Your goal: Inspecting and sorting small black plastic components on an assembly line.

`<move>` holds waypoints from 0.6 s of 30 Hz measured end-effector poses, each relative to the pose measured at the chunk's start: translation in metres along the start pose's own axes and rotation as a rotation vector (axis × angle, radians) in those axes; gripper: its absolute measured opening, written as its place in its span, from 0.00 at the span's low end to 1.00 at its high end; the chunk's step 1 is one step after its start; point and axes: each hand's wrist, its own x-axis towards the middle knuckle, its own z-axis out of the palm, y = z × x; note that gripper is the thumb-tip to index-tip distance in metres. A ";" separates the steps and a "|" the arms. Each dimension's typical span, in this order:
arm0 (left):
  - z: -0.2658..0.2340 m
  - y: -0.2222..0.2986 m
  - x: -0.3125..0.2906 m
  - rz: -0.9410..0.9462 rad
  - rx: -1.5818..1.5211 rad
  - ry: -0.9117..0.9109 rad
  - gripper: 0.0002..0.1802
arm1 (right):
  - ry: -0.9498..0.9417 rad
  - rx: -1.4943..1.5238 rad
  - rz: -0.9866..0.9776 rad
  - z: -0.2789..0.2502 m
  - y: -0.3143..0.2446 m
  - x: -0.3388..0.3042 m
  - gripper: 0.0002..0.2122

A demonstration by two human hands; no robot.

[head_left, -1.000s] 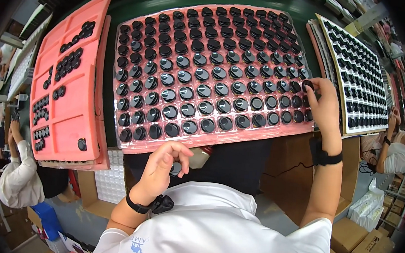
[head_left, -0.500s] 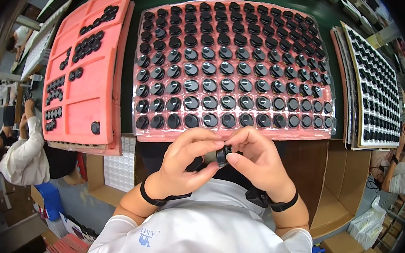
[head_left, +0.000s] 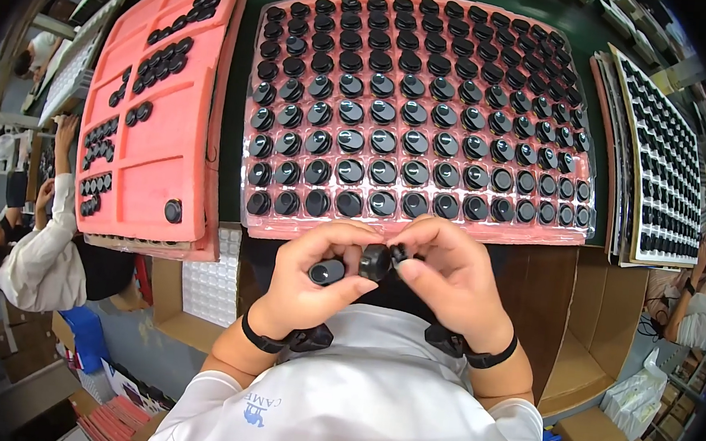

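Observation:
My left hand [head_left: 314, 280] and my right hand [head_left: 453, 275] meet close to my chest, just below the near edge of a pink foam tray [head_left: 419, 235]. Between their fingertips sits a small black round cap [head_left: 375, 261], pinched from both sides. A second black cylindrical part [head_left: 327, 271] rests in my left palm. The pink tray holds several rows of black round caps [head_left: 402, 141] under a clear sheet. Both wrists wear black bands.
A second pink foam tray [head_left: 158, 145] with fewer black parts lies at the left. A white tray of small black parts [head_left: 668, 164] stands at the right. Brown cardboard boxes [head_left: 577, 341] sit below the bench. Other people [head_left: 39, 252] work at the left and right edges.
One second ago my right hand reached to the tray's right end while my left waited at my chest. It came back, and both hands now hold the black cap together.

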 end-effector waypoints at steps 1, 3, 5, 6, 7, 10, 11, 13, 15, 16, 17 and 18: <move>0.000 -0.001 0.001 -0.076 -0.148 0.005 0.24 | 0.002 0.289 0.108 -0.002 0.004 -0.001 0.12; -0.002 -0.002 0.002 -0.151 -0.289 0.015 0.26 | -0.002 0.582 0.214 -0.002 0.010 0.000 0.13; -0.003 -0.006 0.001 -0.250 -0.451 0.009 0.27 | -0.023 0.719 0.205 -0.001 0.014 -0.001 0.17; -0.004 -0.006 0.001 -0.299 -0.533 0.006 0.28 | -0.034 0.787 0.201 -0.001 0.016 0.000 0.19; -0.004 -0.007 0.002 -0.299 -0.532 0.008 0.28 | -0.036 0.788 0.202 -0.001 0.017 0.000 0.19; -0.003 -0.007 0.002 -0.288 -0.617 0.011 0.29 | -0.063 0.816 0.207 -0.001 0.019 0.002 0.19; -0.004 -0.007 0.002 -0.288 -0.617 0.012 0.29 | -0.064 0.816 0.207 -0.001 0.019 0.002 0.19; -0.004 -0.008 0.002 -0.270 -0.590 0.005 0.28 | -0.062 0.824 0.205 -0.001 0.018 0.003 0.19; -0.004 -0.008 0.003 -0.261 -0.577 -0.001 0.28 | -0.059 0.827 0.203 -0.001 0.017 0.003 0.19; -0.004 -0.007 0.003 -0.259 -0.571 0.001 0.28 | -0.058 0.829 0.199 -0.001 0.017 0.003 0.19; -0.003 -0.007 0.003 -0.258 -0.566 0.003 0.28 | -0.057 0.831 0.197 0.000 0.016 0.003 0.19; -0.003 -0.007 0.003 -0.257 -0.561 0.006 0.28 | -0.055 0.834 0.194 0.000 0.016 0.003 0.19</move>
